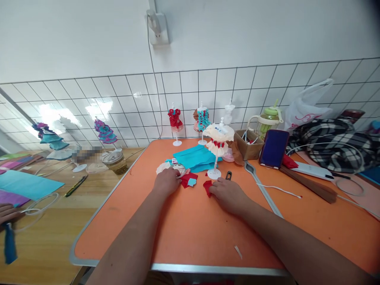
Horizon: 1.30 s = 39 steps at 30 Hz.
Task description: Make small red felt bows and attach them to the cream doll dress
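My left hand (168, 181) rests on the orange table with fingers bent over a small pile. Around it lie a cream scrap (162, 168), a coil of thin wire (181, 169) and red pieces (185, 182) with a small light-blue scrap (192, 182) on top. What its fingertips grip is hidden. My right hand (227, 194) is closed at the edge of a red crepe paper piece (207, 188). Just behind that hand stands a mini dress form (214, 174) in a cream ruffled dress (219, 136) with red trim. A dark metal snips handle (228, 175) lies beside my fingers.
Folded blue paper (196, 157) lies behind my hands. More dress forms (177, 132) stand along the tiled wall. On the right are a box (248, 145), a phone (274, 148), a long grey tool (264, 190) and a bottle (268, 120). Another person's hand (8, 213) is at far left.
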{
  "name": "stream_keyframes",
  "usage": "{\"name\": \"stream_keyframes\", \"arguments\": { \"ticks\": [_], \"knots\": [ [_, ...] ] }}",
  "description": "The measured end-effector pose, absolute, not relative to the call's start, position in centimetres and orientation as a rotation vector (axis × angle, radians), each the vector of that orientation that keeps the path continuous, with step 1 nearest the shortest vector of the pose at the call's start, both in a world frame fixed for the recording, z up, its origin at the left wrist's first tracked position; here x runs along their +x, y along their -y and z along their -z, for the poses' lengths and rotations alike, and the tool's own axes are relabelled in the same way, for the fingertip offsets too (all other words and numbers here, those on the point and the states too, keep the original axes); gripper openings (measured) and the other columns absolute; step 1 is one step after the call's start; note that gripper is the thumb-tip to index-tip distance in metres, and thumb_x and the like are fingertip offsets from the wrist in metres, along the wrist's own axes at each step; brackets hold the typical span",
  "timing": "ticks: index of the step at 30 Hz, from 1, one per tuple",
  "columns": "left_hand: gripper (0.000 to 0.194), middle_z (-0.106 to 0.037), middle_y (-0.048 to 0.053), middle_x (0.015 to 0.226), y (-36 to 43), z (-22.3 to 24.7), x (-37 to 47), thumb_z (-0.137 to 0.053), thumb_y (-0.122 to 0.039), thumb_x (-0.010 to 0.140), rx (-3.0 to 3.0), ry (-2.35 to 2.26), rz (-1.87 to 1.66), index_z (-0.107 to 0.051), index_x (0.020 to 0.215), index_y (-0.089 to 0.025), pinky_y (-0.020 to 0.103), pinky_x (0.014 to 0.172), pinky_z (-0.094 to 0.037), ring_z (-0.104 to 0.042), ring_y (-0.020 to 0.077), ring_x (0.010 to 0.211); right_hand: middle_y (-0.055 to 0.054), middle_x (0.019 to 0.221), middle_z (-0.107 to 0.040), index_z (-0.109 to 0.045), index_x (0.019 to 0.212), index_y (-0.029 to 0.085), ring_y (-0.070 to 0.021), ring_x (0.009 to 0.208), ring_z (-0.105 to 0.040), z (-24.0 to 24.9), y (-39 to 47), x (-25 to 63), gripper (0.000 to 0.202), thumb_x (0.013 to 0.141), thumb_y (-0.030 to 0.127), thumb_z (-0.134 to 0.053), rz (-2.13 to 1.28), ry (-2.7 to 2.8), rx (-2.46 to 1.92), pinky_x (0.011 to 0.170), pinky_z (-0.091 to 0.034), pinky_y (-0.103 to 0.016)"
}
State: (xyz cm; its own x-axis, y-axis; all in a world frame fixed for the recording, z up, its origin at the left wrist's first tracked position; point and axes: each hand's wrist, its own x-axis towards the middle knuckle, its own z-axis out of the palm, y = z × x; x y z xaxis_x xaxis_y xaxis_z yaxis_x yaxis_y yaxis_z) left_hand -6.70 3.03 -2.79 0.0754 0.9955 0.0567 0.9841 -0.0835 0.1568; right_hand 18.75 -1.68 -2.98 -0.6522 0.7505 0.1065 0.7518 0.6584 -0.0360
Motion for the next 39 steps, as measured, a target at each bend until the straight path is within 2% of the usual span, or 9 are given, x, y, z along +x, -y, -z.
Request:
{"name": "stream_keyframes", "arguments": {
  "ticks": [5, 10, 13, 18, 21, 28, 31, 35, 39],
  "knots": [
    [0.025, -0.067, 0.005, 0.099, -3.4, 3.1, -6.9, -0.053, -0.041, 0.077, 2.114, -2.078, -0.308, -0.067, 0.09, -0.025, 0.026, 0.058, -0.037, -0.06, 0.0218, 0.085, -0.005, 0.098, -0.063, -0.064, 0.1, 0.025, -0.0215, 0.093, -0.054, 3.4, 2.2, 19.3, 0.027, 0.086, 0.041, -0.047, -0.134, 2.587, -1.288, 0.068, -0.039, -0.029],
    [0.022, -0.068, 0.003, 0.088, -3.8, 3.2, -7.3, -0.059, -0.038, 0.072, 2.044, -2.039, -0.365, -0.067, 0.085, -0.024, 0.025, 0.054, -0.035, -0.059, 0.0194, 0.077, -0.009, 0.13, -0.052, -0.049, 0.129, 0.02, -0.0251, 0.114, -0.044, 3.2, 1.8, 17.4, 0.044, 0.087, 0.033, -0.044, -0.024, 2.637, -1.059, 0.09, -0.036, -0.038],
    [0.022, -0.067, 0.002, 0.079, -4.0, 3.2, -7.6, -0.056, -0.04, 0.074, 2.01, -1.986, -0.406, -0.066, 0.083, -0.022, 0.024, 0.053, -0.035, -0.059, 0.017, 0.07, -0.01, 0.139, -0.045, -0.04, 0.136, 0.018, -0.027, 0.122, -0.038, 3.3, 0.7, 15.5, 0.051, 0.088, 0.035, -0.044, 0.026, 2.707, -0.957, 0.095, -0.031, -0.043],
    [0.026, -0.068, -0.001, 0.074, -4.2, 3.3, -8.1, -0.052, -0.041, 0.076, 1.957, -1.868, -0.47, -0.065, 0.088, -0.022, 0.023, 0.05, -0.037, -0.057, 0.0139, 0.06, -0.012, 0.116, -0.06, -0.058, 0.113, 0.018, -0.0258, 0.107, -0.048, 3.3, -1.5, 13.3, 0.032, 0.091, 0.03, -0.038, 0.083, 2.771, -1.06, 0.086, -0.034, -0.04],
    [0.031, -0.069, -0.001, 0.076, -4.1, 3.0, -8.3, -0.049, -0.038, 0.078, 1.899, -1.741, -0.54, -0.066, 0.098, -0.021, 0.023, 0.05, -0.04, -0.057, 0.0138, 0.057, -0.012, 0.105, -0.063, -0.06, 0.106, 0.018, -0.0257, 0.1, -0.051, 3.5, -2.4, 12.5, 0.03, 0.092, 0.028, -0.035, 0.14, 2.803, -1.127, 0.08, -0.036, -0.038],
    [0.027, -0.071, 0.002, 0.098, -3.6, 2.4, -8.1, -0.052, -0.032, 0.078, 2.344, -1.756, -0.3, -0.072, 0.095, -0.032, 0.027, 0.067, -0.041, -0.061, 0.0229, 0.089, -0.01, 0.131, -0.052, -0.047, 0.13, 0.021, -0.0269, 0.111, -0.049, 4.1, -3.1, 12.0, 0.041, 0.09, 0.03, -0.041, 0.067, 2.795, -1.158, 0.083, -0.038, -0.039],
    [0.027, -0.069, 0.003, 0.102, -3.4, 2.3, -7.8, -0.051, -0.029, 0.079, 2.51, -1.715, -0.197, -0.071, 0.097, -0.032, 0.03, 0.075, -0.042, -0.059, 0.0245, 0.096, -0.009, 0.132, -0.051, -0.045, 0.131, 0.022, -0.0253, 0.111, -0.05, 2.7, -2.4, 13.4, 0.044, 0.088, 0.03, -0.046, 0.021, 2.751, -1.115, 0.083, -0.038, -0.036],
    [0.03, -0.067, 0.005, 0.103, -3.0, 1.9, -7.3, -0.06, -0.031, 0.073, 2.396, -1.873, -0.254, -0.066, 0.102, -0.027, 0.031, 0.076, -0.043, -0.058, 0.0251, 0.096, -0.008, 0.098, -0.065, -0.065, 0.096, 0.02, -0.0217, 0.094, -0.056, 0.7, -0.7, 16.7, 0.026, 0.091, 0.03, -0.042, -0.029, 2.669, -1.302, 0.071, -0.038, -0.029],
    [0.03, -0.064, 0.004, 0.109, -2.2, 1.5, -5.9, -0.06, -0.036, 0.076, 2.467, -1.652, -0.583, -0.064, 0.104, -0.025, 0.032, 0.086, -0.043, -0.055, 0.0228, 0.103, -0.005, 0.084, -0.065, -0.065, 0.083, 0.021, -0.0184, 0.077, -0.058, 1.3, 0.5, 19.6, 0.023, 0.087, 0.036, -0.048, -0.176, 2.603, -1.482, 0.059, -0.035, -0.026]
  ]
}}
